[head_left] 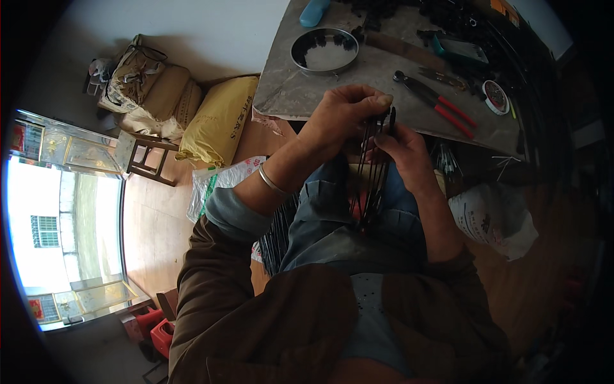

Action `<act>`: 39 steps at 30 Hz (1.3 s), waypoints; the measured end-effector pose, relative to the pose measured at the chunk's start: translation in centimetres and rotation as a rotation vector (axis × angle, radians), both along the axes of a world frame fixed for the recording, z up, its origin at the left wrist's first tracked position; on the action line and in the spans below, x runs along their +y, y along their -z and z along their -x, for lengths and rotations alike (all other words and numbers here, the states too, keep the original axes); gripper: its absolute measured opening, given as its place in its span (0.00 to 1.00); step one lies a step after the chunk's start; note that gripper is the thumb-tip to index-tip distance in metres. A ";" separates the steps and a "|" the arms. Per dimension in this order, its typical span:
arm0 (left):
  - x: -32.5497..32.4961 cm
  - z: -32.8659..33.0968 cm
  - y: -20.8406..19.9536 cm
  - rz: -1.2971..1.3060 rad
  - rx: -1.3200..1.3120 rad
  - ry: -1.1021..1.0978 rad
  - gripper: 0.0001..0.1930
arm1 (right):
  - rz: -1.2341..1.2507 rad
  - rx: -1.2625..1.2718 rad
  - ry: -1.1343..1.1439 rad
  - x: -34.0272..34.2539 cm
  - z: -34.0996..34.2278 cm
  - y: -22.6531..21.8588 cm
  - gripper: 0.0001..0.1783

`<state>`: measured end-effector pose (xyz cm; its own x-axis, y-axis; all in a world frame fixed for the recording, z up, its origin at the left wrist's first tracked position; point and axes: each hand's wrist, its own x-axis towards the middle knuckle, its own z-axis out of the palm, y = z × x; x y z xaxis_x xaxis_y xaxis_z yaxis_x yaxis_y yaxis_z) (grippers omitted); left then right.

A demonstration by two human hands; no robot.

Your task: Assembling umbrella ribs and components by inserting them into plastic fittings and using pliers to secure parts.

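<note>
In front of my lap, a bundle of thin, straight black rods (369, 176) hangs down between my hands, its lower ends reaching toward my thighs. My left hand (342, 118) is closed around the upper end, thumb and forefinger pinched together at the top. On the other side, my right hand (407, 153) pinches the rods near their upper ends. A small dark piece (392, 118) shows between the two sets of fingertips; whether it belongs to a rod I cannot tell. More long black rods (276, 240) lie beside my left leg.
On the grey table (272, 93) ahead stand a metal bowl (327, 59) with black pieces, red-handled pliers (441, 110), a round white tub (495, 97) and a green tray (457, 50). Yellow sack (220, 121) and wooden stool (150, 160) are left; a white bag (492, 217) sits right.
</note>
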<state>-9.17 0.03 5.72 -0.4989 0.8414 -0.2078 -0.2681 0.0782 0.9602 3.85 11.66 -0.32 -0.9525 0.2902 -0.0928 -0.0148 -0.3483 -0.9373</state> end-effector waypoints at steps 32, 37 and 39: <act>-1.4 -1.3 1.7 -0.433 -0.107 0.219 0.15 | 0.005 -0.072 -0.114 1.2 -1.5 -1.2 0.12; -1.5 -0.4 2.7 -0.588 -0.125 0.540 0.18 | 0.079 -0.029 -0.223 0.0 -1.9 -2.3 0.13; -1.4 -1.6 2.2 -0.540 -0.230 0.374 0.18 | 0.053 -0.021 -0.219 -0.4 -1.6 -2.5 0.13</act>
<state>-7.60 -1.42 3.48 -0.1492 0.9633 0.2230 -0.5173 -0.2682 0.8127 5.44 11.30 2.13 -0.9898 0.0713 -0.1231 0.0859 -0.3897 -0.9169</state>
